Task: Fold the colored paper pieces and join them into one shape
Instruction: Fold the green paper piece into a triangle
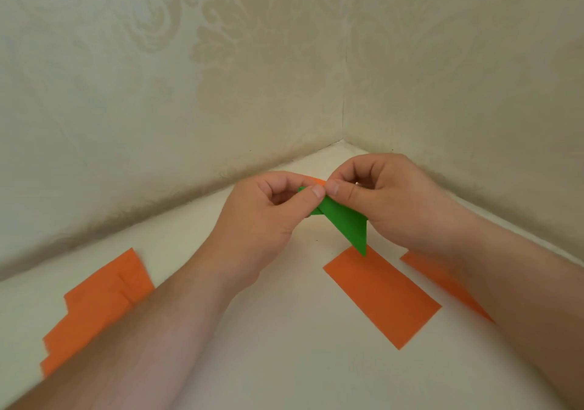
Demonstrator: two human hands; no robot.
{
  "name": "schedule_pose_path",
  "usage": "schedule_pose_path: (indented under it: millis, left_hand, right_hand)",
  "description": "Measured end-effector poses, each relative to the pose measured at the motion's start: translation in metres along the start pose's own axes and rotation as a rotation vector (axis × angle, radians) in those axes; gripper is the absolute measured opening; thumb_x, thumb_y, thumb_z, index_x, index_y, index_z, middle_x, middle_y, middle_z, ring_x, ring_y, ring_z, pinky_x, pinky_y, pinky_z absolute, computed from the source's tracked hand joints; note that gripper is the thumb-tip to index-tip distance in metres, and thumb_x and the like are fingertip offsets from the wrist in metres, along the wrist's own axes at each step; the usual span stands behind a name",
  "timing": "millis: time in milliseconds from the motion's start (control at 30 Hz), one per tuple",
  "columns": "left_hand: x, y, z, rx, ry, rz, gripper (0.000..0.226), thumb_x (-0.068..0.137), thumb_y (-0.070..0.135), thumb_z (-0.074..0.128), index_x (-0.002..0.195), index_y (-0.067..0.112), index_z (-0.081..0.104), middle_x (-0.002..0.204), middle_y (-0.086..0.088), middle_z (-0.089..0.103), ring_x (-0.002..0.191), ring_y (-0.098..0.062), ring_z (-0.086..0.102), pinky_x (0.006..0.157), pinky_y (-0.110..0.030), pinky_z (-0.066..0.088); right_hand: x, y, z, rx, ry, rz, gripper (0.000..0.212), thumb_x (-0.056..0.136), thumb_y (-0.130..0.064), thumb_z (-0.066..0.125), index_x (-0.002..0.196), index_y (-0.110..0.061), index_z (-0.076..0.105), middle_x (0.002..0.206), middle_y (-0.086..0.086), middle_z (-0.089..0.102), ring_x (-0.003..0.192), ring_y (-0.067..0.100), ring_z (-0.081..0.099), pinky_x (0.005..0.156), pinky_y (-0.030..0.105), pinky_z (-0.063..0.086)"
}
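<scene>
A folded green paper piece point(346, 223) hangs in the air above the white table, its pointed tip down. My left hand point(265, 213) pinches its upper end between thumb and fingers. My right hand point(382, 197) pinches the same upper end from the right, thumb tip against my left thumb. A sliver of orange paper point(316, 181) shows just behind the thumbs, touching the green piece; how the two are joined is hidden by my fingers.
An orange rectangle point(382, 295) lies flat below the green tip. Another orange piece point(442, 280) lies partly under my right forearm. Several overlapping orange pieces point(98, 308) lie at the left. Patterned walls point(284, 93) meet in a corner behind the table point(300, 371).
</scene>
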State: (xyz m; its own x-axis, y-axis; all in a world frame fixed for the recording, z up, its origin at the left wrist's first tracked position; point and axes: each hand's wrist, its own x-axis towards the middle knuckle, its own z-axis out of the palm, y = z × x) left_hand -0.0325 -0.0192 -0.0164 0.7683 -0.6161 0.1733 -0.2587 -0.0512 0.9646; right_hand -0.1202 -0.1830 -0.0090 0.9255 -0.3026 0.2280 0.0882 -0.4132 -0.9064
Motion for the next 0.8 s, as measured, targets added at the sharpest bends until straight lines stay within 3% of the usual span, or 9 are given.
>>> schedule_pose_path:
  millis: [67,167,233,333,500,600,700,733,800]
  left_hand:
    - [0.001,-0.002,-0.002,-0.001,0.010,0.006,0.009,0.094,0.019,0.072,0.088,0.020,0.079,0.083,0.000,0.079,0.079,-0.011,0.072,0.078,-0.029,0.059]
    - [0.004,-0.002,-0.006,-0.016,0.014,0.006,0.008,0.092,0.024,0.075,0.087,0.024,0.081,0.093,-0.010,0.079,0.098,-0.038,0.070,0.095,-0.051,0.055]
    - [0.004,-0.001,-0.008,-0.021,-0.003,0.011,0.008,0.089,0.025,0.077,0.084,0.028,0.082,0.092,-0.011,0.079,0.093,-0.031,0.071,0.094,-0.049,0.056]
    - [0.003,0.003,-0.009,-0.037,-0.030,0.024,0.006,0.079,0.035,0.079,0.080,0.030,0.082,0.087,-0.006,0.079,0.085,-0.019,0.068,0.085,-0.037,0.057]
    - [0.004,0.005,-0.012,-0.099,-0.023,-0.014,0.021,0.072,0.036,0.077,0.086,0.020,0.082,0.082,-0.007,0.076,0.073,-0.011,0.061,0.080,-0.031,0.054]
    - [0.005,0.000,-0.010,-0.106,0.038,0.027,0.025,0.075,0.038,0.081,0.097,0.026,0.077,0.087,-0.007,0.072,0.079,-0.017,0.063,0.083,-0.041,0.054]
    - [0.006,-0.004,-0.008,-0.025,0.151,0.141,0.021,0.081,0.040,0.082,0.088,0.033,0.065,0.085,-0.018,0.055,0.080,-0.036,0.059,0.079,-0.051,0.053]
    - [0.005,-0.004,-0.007,0.020,0.157,0.175,0.020,0.083,0.040,0.081,0.085,0.032,0.063,0.082,-0.017,0.053,0.077,-0.035,0.057,0.074,-0.051,0.052]
    - [0.002,-0.003,-0.005,0.056,0.090,0.199,0.022,0.082,0.035,0.085,0.085,0.030,0.063,0.080,-0.004,0.060,0.071,-0.016,0.059,0.063,-0.037,0.048]
  right_hand:
    - [0.000,-0.001,-0.001,0.061,0.003,0.035,0.020,0.087,-0.039,0.076,0.082,-0.020,0.075,0.088,0.010,0.075,0.079,0.033,0.071,0.078,0.047,0.058]
    - [0.001,-0.003,-0.002,0.148,0.030,0.086,0.028,0.068,-0.046,0.079,0.072,-0.020,0.073,0.090,0.023,0.072,0.082,0.037,0.070,0.086,0.059,0.059]
    - [0.000,-0.004,-0.003,0.183,0.023,0.103,0.025,0.066,-0.043,0.079,0.066,-0.019,0.071,0.087,0.027,0.070,0.080,0.034,0.067,0.088,0.062,0.057]
    - [0.001,-0.004,-0.004,0.219,0.017,0.125,0.026,0.065,-0.037,0.079,0.068,-0.014,0.066,0.077,0.018,0.068,0.077,0.028,0.065,0.083,0.050,0.057]
    - [0.001,-0.005,-0.008,0.246,-0.020,0.154,0.026,0.070,-0.042,0.075,0.073,-0.017,0.069,0.081,0.009,0.070,0.080,0.024,0.064,0.076,0.038,0.052]
    - [0.001,-0.004,-0.006,0.337,0.015,0.176,0.022,0.072,-0.039,0.075,0.067,-0.019,0.066,0.080,0.010,0.069,0.081,0.028,0.063,0.078,0.041,0.051]
    - [0.004,-0.002,-0.001,0.478,0.069,0.218,0.021,0.082,-0.031,0.073,0.075,-0.014,0.064,0.080,0.009,0.072,0.077,0.024,0.069,0.075,0.035,0.057]
    - [0.005,-0.002,0.000,0.512,0.091,0.235,0.020,0.088,-0.027,0.071,0.078,-0.013,0.062,0.082,0.010,0.073,0.076,0.023,0.071,0.072,0.033,0.059]
    - [0.005,-0.004,0.001,0.565,0.122,0.267,0.021,0.096,-0.021,0.067,0.079,-0.011,0.059,0.084,0.010,0.073,0.076,0.023,0.073,0.070,0.032,0.060]
